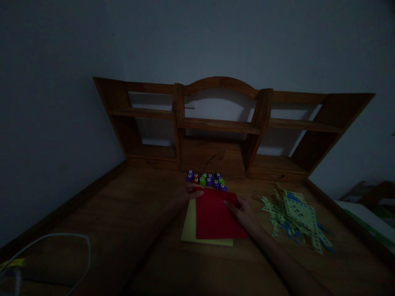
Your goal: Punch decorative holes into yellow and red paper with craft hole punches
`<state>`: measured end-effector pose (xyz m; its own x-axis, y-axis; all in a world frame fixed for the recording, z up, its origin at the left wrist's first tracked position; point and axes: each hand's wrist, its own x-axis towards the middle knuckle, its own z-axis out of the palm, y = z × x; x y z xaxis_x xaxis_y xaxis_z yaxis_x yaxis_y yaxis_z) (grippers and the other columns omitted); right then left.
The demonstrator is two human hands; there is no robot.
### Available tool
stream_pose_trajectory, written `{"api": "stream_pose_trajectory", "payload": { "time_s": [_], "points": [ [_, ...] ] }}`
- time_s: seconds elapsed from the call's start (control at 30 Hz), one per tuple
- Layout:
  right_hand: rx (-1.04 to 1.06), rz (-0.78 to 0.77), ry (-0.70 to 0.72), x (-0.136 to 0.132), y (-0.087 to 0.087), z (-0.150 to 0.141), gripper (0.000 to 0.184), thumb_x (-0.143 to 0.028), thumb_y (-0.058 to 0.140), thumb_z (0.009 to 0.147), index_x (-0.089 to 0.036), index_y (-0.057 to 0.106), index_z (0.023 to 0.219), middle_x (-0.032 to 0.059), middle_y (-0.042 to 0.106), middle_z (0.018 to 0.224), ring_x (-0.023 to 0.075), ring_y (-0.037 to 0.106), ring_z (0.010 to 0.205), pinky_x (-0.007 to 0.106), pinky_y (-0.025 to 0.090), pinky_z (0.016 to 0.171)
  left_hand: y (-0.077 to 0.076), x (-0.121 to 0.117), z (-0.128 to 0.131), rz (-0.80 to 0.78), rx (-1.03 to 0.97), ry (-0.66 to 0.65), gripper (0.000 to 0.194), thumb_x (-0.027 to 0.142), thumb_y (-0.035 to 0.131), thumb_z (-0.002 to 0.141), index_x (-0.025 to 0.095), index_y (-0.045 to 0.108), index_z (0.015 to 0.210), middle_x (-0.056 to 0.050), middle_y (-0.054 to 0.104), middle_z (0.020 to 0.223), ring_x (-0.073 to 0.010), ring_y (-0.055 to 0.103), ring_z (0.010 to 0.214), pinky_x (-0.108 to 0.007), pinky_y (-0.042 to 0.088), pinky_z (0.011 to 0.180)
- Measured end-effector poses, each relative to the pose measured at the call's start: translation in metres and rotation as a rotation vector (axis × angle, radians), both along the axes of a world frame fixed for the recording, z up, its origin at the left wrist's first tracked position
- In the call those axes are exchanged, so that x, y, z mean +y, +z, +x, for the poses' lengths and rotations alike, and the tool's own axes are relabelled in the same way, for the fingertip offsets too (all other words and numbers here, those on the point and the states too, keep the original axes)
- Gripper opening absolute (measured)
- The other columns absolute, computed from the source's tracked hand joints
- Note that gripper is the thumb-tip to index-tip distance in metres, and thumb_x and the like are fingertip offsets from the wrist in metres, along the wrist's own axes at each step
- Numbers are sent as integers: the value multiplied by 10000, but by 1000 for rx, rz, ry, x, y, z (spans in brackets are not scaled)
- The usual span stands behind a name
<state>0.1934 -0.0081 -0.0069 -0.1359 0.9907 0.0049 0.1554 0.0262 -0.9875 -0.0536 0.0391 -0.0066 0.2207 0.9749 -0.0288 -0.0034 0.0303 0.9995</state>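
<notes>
Red sheet held over a yellow one, with small toys close behind its far edge

The red, flat, four-sided sheet of paper or thin card lies over a pale-yellow paper-like sheet, midway between the left and right edges of the brown wooden desktop. The left hand grasps the red sheet's far-left corner between thumb and fingers. The right hand grips its right side near the far corner, thumb on top, other fingertips hidden.

The main risk is a crease or bend: uneven pulling by the hands could buckle the sheet between them. The yellow sheet shows at the left and near sides, so the two are out of line, and dragging the red one could shift it. Whether they touch everywhere cannot be told.

A push toward the desktop's back edge could scatter the rounded purple, green and red plastic-looking toys with eyes. A wide sweep of the right forearm toward the right edge could disturb the loose heap of pale-green and blue perforated pieces. Dim light could hide a small misalignment.
</notes>
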Motion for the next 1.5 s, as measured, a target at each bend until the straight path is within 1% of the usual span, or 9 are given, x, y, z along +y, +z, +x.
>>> {"api": "stream_pose_trajectory", "payload": {
  "time_s": [0.1,0.2,0.3,0.5,0.7,1.0,1.17,1.33,1.5],
  "points": [
    [-6,10,4,0,1,-1,374,-505,627,757,-143,680,834,49,709,733,207,627,604,270,455,517,-5,3,0,25,24,38,427,384,780,640,176,698,1005,-82,731,954,-239,673,881,-320,501,786],
    [7,10,9,0,1,-1,378,-503,619,765,-146,677,874,56,719,790,212,637,634,279,468,539,-8,5,0,38,24,39,437,381,787,629,171,699,1001,-88,728,967,-246,668,906,-321,495,797],
    [12,2,15,0,0,-1,384,-507,617,768,-147,672,891,58,721,814,223,647,664,289,480,560,-8,3,1,32,1,27,450,384,787,621,160,698,1001,-92,730,945,-253,673,881,-336,497,790],
    [-34,35,25,1,0,0,380,-513,611,774,-141,667,834,55,709,771,224,641,658,288,474,558,-5,0,4,27,37,76,426,379,790,605,152,712,957,-92,732,914,-258,671,876,-340,494,786],
    [-17,23,14,1,1,0,404,-520,615,767,-136,663,881,62,711,792,221,635,651,291,476,551,-8,3,1,66,63,62,418,402,775,630,165,714,969,-87,731,940,-251,665,902,-326,492,788],
    [-36,29,-13,0,2,-2,438,-557,608,745,-137,682,844,60,706,748,238,630,646,305,468,556,-8,5,1,41,30,76,392,393,778,640,171,715,956,-91,731,959,-252,670,892,-321,505,780],
    [-63,57,-46,1,5,-2,454,-562,623,726,-125,682,837,68,704,766,232,620,660,301,465,572,-12,7,5,5,-65,78,379,414,755,676,178,713,969,-82,732,957,-227,677,866,-307,511,779],
    [-72,40,-71,2,2,0,446,-539,611,750,-115,680,871,69,701,769,222,616,650,287,452,553,-20,18,5,-67,-199,113,391,369,803,631,148,709,939,-81,730,934,-204,679,852,-316,515,830],
    [-19,11,-103,4,-2,2,425,-528,646,729,-123,676,854,71,702,774,221,616,646,277,443,536,-18,20,1,-108,-333,150,342,312,801,655,111,703,913,-101,721,960,-195,678,864,-312,519,879]
  ]
}}
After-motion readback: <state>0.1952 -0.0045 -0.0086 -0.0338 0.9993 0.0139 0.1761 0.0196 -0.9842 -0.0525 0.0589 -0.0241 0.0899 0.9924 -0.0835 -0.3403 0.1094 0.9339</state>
